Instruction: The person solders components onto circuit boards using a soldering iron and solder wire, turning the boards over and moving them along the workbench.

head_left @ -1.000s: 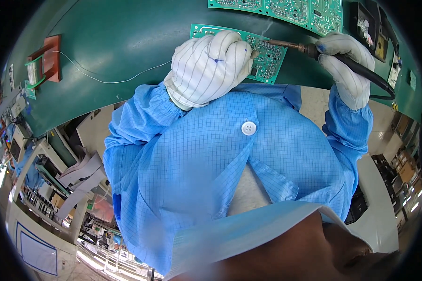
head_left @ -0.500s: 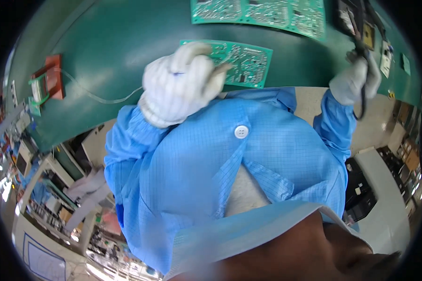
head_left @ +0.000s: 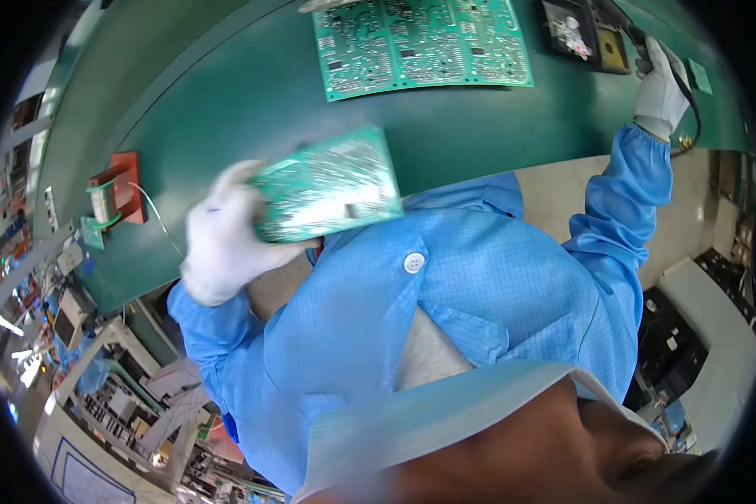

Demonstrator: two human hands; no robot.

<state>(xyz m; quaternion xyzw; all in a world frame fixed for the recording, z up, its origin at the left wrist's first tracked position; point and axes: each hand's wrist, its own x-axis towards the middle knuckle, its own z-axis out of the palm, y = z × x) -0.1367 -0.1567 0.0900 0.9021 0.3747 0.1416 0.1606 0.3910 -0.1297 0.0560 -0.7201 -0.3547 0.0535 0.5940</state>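
Note:
My left hand [head_left: 221, 235], in a white glove, grips a green circuit board [head_left: 332, 186] by its left edge. The board is raised off the table near my chest, tilted and slightly blurred. At the far right, my gloved right hand [head_left: 664, 91] is closed round the dark handle of a soldering iron [head_left: 637, 39], whose black cable hangs down beside the wrist. The iron's front end reaches toward a dark holder with a yellowish sponge [head_left: 611, 50]; its tip cannot be made out.
A larger panel of green circuit boards [head_left: 424, 52] lies at the back of the green table [head_left: 227, 109]. Beside the sponge is a black tray [head_left: 569, 32] with whitish bits. A solder wire spool [head_left: 103, 204] on a red-brown stand is at left.
My left hand has lifted the circuit board off the table and brought it left and toward me. My right hand has moved the soldering iron farther away, to the sponge holder.

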